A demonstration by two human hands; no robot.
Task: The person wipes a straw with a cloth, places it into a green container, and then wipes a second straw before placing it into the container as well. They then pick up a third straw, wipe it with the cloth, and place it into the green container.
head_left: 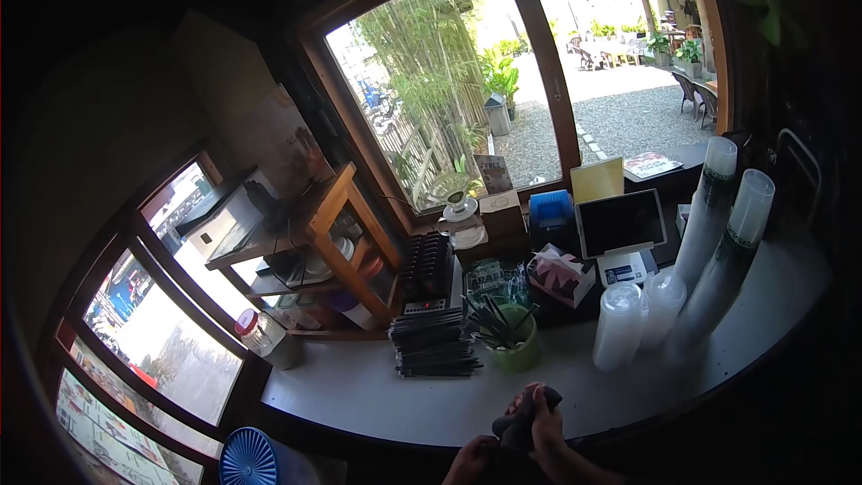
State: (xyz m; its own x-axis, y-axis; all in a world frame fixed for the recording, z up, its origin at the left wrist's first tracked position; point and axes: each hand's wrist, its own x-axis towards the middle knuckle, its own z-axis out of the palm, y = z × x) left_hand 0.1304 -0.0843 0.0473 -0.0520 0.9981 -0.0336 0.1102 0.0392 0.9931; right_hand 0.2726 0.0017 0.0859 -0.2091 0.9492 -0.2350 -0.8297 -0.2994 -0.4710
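Observation:
At the counter's front edge, my right hand (546,431) is closed around a dark grey cloth (515,434), which looks bunched up. Lower and to the left, my left hand (472,460) has its fingers pinched at the cloth's near edge. Just beyond my hands stands a green cup (515,356) with dark straws or sticks in it. A stack of thin black wrapped straws (435,343) lies to the left of that cup.
Tall stacks of plastic cups (716,251) and shorter stacks of clear lids or cups (620,323) stand on the right. Behind are a tablet (620,223), a blue holder (549,210) and a wooden shelf (334,216). A blue-lidded container (249,458) sits lower left.

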